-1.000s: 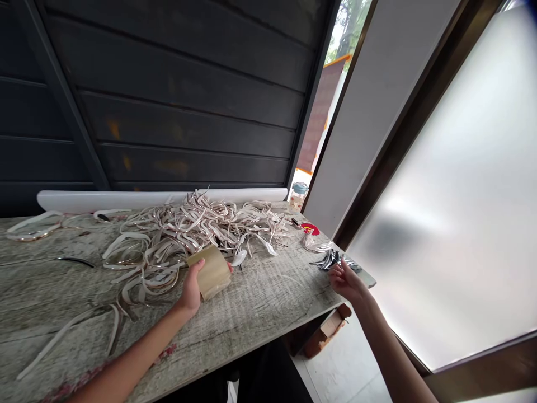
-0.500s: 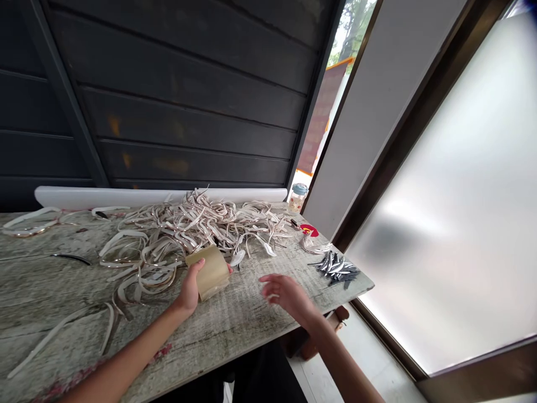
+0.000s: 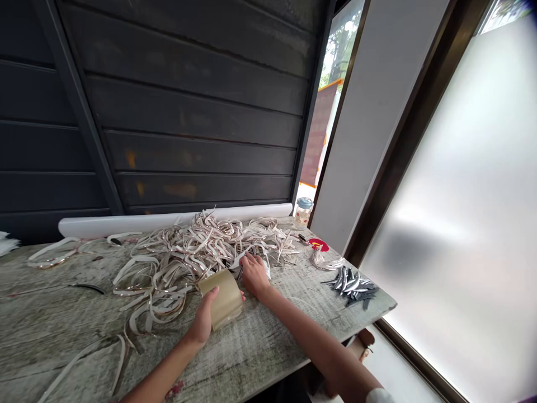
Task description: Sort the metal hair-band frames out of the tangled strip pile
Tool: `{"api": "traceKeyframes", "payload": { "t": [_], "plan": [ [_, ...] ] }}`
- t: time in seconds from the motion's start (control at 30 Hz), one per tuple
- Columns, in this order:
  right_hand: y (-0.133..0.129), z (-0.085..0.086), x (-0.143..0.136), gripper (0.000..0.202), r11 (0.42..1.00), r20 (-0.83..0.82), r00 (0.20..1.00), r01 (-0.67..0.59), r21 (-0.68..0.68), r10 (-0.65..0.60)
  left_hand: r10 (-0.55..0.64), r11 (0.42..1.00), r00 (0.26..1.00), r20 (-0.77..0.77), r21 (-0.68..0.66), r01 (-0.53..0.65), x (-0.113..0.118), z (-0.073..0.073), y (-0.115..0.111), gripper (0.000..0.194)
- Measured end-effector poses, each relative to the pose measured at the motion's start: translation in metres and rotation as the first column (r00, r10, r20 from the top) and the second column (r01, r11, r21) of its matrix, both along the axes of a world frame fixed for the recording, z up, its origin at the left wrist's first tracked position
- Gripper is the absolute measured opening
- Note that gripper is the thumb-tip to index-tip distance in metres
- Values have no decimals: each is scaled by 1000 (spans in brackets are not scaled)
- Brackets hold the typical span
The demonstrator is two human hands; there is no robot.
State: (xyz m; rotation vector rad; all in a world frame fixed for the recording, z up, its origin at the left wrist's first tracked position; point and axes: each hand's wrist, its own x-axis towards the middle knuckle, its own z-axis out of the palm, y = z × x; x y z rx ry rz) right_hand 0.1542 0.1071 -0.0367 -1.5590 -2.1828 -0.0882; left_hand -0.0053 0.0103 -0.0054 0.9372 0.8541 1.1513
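A wide roll of tan packing tape (image 3: pixel 225 302) is gripped by my left hand (image 3: pixel 202 322), thumb across its near face and fingertips showing at the far side. My right hand (image 3: pixel 255 275) reaches over to the front edge of a tangled pile of white and rose-gold strips (image 3: pixel 212 240). Its fingers curl downward beside some white pieces (image 3: pixel 237 260). What they pinch, if anything, is hidden beneath the hand. Looser loops of strip (image 3: pixel 134 271) lie left of the tape.
On the worn wooden table (image 3: pixel 268 347), a heap of black and silver curved pieces (image 3: pixel 350 284) lies at the right corner. Nearby are a bundle of pale strips (image 3: pixel 325 260), a red disc (image 3: pixel 319 244) and a blue-lidded bottle (image 3: pixel 304 212). A long white roll (image 3: pixel 126 224) runs along the back.
My right hand has moved left and forward, from above the bare wood to the pile's edge. The tape stays in my left hand. The camera view has shifted somewhat.
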Motion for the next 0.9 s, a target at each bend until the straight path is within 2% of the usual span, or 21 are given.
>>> {"api": "traceKeyframes", "payload": {
  "t": [0.1,0.23,0.47,0.57,0.7,0.9],
  "plan": [
    [18,0,0,28,997,-3,998,69,19,-69,-101,994,995,19,-35,102,0,0,0,62],
    [29,-3,4,33,982,-35,981,191,4,-191,-107,994,994,17,-30,107,-1,-1,-1,63],
    [24,-3,9,29,987,7,987,160,-20,-160,-107,994,994,-3,-11,107,-2,-4,-2,63],
    [17,0,8,28,986,15,986,167,-18,-167,-122,992,993,3,-12,122,-3,-5,-1,62],
    [3,5,11,26,971,1,972,236,-31,-236,-122,992,992,7,3,122,-4,-5,0,57],
    [-43,12,25,19,931,0,934,357,-79,-359,-74,997,997,15,7,74,-1,-6,-1,54]
  ]
}}
